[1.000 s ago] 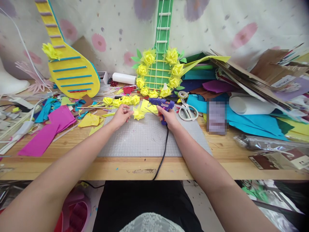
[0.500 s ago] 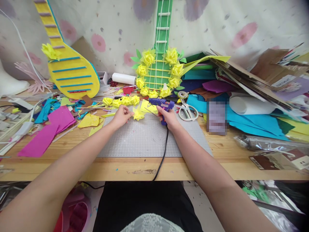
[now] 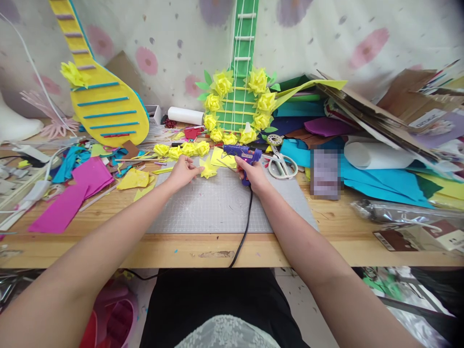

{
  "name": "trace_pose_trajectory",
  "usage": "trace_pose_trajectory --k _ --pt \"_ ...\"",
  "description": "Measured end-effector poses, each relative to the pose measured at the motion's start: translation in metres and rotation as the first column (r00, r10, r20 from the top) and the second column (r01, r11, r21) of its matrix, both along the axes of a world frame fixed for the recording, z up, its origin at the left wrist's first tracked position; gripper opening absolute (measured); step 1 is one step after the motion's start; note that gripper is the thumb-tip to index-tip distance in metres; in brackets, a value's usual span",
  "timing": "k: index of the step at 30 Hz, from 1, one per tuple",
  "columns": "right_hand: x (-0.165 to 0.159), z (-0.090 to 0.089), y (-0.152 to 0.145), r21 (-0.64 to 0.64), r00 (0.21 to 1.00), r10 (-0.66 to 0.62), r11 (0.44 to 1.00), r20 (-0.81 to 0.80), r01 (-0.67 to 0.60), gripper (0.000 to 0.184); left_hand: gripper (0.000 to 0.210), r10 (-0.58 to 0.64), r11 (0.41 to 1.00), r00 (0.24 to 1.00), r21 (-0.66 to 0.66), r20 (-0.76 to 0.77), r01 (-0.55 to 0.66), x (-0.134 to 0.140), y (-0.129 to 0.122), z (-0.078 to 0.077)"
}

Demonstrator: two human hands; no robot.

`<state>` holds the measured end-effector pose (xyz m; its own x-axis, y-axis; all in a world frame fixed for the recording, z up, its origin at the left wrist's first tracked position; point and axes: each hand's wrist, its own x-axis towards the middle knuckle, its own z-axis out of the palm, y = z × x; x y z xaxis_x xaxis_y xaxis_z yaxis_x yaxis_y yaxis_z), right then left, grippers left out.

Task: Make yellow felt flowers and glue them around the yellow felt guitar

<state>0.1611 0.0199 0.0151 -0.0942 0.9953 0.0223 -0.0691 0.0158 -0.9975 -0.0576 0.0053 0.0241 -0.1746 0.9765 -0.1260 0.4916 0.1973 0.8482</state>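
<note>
My left hand [image 3: 182,172] is over the left part of the grey cutting mat [image 3: 203,212], its thumb and fingertips closed on the edge of a yellow paper flower [image 3: 208,167]. In my right hand [image 3: 253,175] is a blue hot glue gun [image 3: 241,152], its nozzle pointing left above the flower and its black cord running down over the table edge. A thin stick [image 3: 226,165] juts out leftward from the fingers of that same hand. Behind the flower lie yellow paper squares [image 3: 222,158] and a row of finished yellow paper roses [image 3: 188,149].
A green paper guitar [image 3: 237,111] ringed with yellow roses leans at the back, a yellow paper lute [image 3: 108,111] to its left. White scissors [image 3: 282,166] lie right of the glue gun. Magenta paper [image 3: 72,200] and blue sheets [image 3: 384,181] cover the sides.
My left hand has shifted slightly to the right at the flower, its fingers extending a little more. My right hand still grips the glue gun in nearly the same spot. The view has tilted slightly.
</note>
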Motion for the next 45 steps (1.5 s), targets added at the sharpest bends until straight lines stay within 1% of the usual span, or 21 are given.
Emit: trace_pose_trajectory --k 5,10,14,22,30,34,38,40,43,45 --pt "0.0 0.0 0.0 -0.001 1.0 -0.003 1.0 -0.006 0.003 0.038 0.045 0.089 0.996 0.995 0.0 -0.048 -0.09 0.005 0.0 0.007" --pt "0.0 0.001 0.001 -0.014 1.0 -0.005 1.0 -0.003 0.005 0.038 0.05 0.083 0.996 0.993 0.024 -0.089 -0.081 0.01 0.003 0.004" --pt "0.0 0.001 0.0 -0.026 1.0 -0.011 1.0 0.003 0.011 0.038 0.049 0.096 0.995 0.988 0.001 -0.117 -0.097 0.013 0.004 0.004" --pt "0.0 0.001 0.0 -0.018 1.0 -0.011 1.0 0.009 0.011 0.038 0.047 0.143 0.988 0.989 -0.047 -0.039 -0.145 0.017 0.004 0.01" --pt "0.001 -0.002 0.0 0.005 1.0 -0.003 1.0 0.023 0.003 0.04 0.049 0.121 0.989 0.99 -0.079 -0.068 -0.126 0.02 0.009 0.007" --pt "0.001 -0.001 0.0 0.009 1.0 -0.003 1.0 0.022 0.003 0.04 0.044 0.107 0.991 0.993 -0.078 -0.054 -0.111 0.021 0.008 0.013" --pt "0.001 0.002 -0.001 -0.015 0.999 -0.034 0.999 0.011 0.034 0.041 0.039 0.168 0.984 0.985 -0.052 -0.03 -0.169 0.022 0.005 0.02" --pt "0.001 0.002 0.0 -0.034 0.998 -0.059 0.998 -0.017 0.058 0.041 0.051 0.128 0.991 0.99 -0.04 -0.055 -0.13 0.023 0.001 0.019" --pt "0.001 0.002 0.001 -0.058 0.994 -0.081 0.995 -0.068 0.077 0.041 0.086 -0.029 0.999 0.981 0.018 -0.191 0.033 0.027 -0.004 0.015" --pt "0.001 0.002 0.001 -0.062 0.993 -0.081 0.995 -0.09 0.075 0.04 0.1 -0.101 0.992 0.952 0.046 -0.29 0.12 0.029 -0.007 0.012"
